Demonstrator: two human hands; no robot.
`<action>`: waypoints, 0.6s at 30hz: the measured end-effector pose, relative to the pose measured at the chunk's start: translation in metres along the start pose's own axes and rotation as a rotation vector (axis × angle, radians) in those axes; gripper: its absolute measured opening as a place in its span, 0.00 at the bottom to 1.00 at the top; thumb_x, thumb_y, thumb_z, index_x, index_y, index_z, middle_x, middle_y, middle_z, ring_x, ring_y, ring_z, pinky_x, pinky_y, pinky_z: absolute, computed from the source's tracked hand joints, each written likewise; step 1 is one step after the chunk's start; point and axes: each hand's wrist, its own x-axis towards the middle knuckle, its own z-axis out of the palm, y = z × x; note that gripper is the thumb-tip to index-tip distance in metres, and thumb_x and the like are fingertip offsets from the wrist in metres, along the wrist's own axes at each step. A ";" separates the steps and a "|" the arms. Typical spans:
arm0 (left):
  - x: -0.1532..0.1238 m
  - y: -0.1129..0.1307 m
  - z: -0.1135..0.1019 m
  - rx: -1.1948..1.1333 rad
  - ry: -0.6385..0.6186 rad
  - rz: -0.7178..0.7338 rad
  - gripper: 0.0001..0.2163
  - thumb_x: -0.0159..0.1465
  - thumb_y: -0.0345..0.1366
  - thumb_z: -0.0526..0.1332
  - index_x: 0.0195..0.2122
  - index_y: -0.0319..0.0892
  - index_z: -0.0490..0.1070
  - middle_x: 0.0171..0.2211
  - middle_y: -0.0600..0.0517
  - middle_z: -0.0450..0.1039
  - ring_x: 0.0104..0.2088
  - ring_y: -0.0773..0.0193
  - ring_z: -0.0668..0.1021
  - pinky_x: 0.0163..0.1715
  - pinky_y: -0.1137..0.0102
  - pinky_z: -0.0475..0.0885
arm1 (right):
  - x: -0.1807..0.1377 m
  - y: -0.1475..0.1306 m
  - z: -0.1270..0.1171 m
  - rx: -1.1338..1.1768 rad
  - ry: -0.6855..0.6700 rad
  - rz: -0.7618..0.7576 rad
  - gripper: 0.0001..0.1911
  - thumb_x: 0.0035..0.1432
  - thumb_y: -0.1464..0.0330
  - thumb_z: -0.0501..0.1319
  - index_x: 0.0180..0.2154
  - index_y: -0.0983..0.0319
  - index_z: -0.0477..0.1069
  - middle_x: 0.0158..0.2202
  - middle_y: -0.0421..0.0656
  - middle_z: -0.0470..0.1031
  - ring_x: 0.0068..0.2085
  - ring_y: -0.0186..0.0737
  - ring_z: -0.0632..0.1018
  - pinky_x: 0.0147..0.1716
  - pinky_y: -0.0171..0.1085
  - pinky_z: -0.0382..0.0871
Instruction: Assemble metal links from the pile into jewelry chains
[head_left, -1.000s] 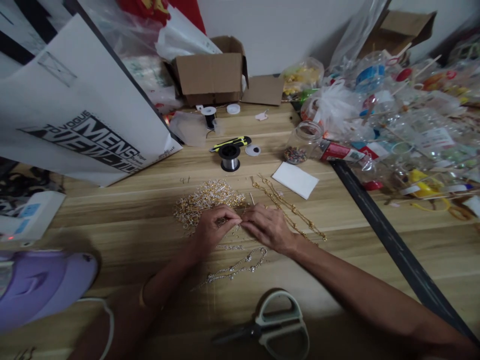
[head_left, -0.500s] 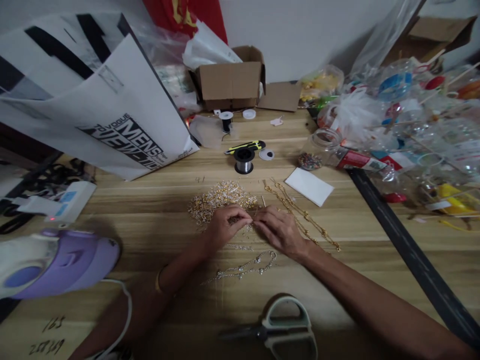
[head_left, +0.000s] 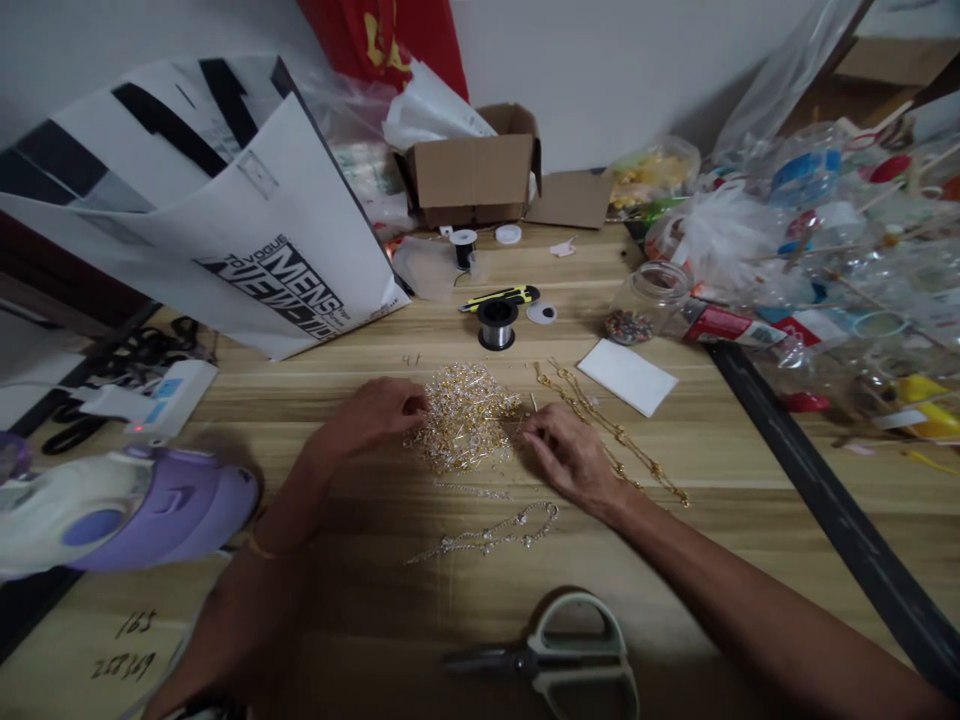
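Observation:
A heap of small gold and silver jewellery findings [head_left: 465, 425] lies in the middle of the wooden table. At its left edge, my left hand [head_left: 381, 408] has its fingers curved and the thumb apart from them, with nothing visible in between. My right hand [head_left: 568, 452] is pinched at the right edge of the heap; whatever is between its fingertips is too small to make out. Two gold chains [head_left: 634, 452] run beside and behind the right hand. Nearer to me are a silver charm chain [head_left: 487, 540] and a shorter silver chain [head_left: 472, 490].
Scissors [head_left: 577, 655] lie at the front edge. Behind the heap are a wire spool [head_left: 497, 325], a yellow-black cutter knife [head_left: 499, 298], a white pad [head_left: 628, 376] and a bead jar [head_left: 649, 300]. A white bag [head_left: 300, 250] and purple appliance [head_left: 172, 505] stand left; plastic clutter fills the right.
My hands have parted. The left moved away to the heap's left edge and its pinch loosened, while the right stays pinched near the same place. The view has shifted slightly.

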 end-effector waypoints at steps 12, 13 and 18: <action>0.003 0.031 0.015 0.112 -0.191 0.068 0.04 0.57 0.30 0.57 0.30 0.40 0.71 0.27 0.53 0.71 0.29 0.65 0.70 0.30 0.72 0.61 | 0.002 -0.003 -0.002 0.017 -0.015 -0.012 0.04 0.62 0.71 0.53 0.34 0.62 0.65 0.31 0.44 0.70 0.32 0.37 0.71 0.32 0.37 0.66; 0.003 0.033 0.016 0.109 -0.199 0.086 0.04 0.58 0.30 0.56 0.30 0.40 0.71 0.27 0.53 0.71 0.29 0.65 0.70 0.31 0.72 0.61 | 0.001 -0.002 -0.002 0.017 -0.015 -0.011 0.04 0.62 0.71 0.53 0.34 0.62 0.65 0.31 0.44 0.70 0.32 0.37 0.71 0.32 0.36 0.66; 0.006 0.031 0.016 -0.004 -0.202 0.143 0.05 0.58 0.28 0.56 0.28 0.38 0.70 0.27 0.52 0.71 0.29 0.66 0.71 0.31 0.73 0.63 | 0.001 0.000 0.000 -0.018 -0.021 -0.002 0.04 0.62 0.71 0.53 0.34 0.62 0.65 0.30 0.44 0.70 0.32 0.37 0.70 0.32 0.37 0.65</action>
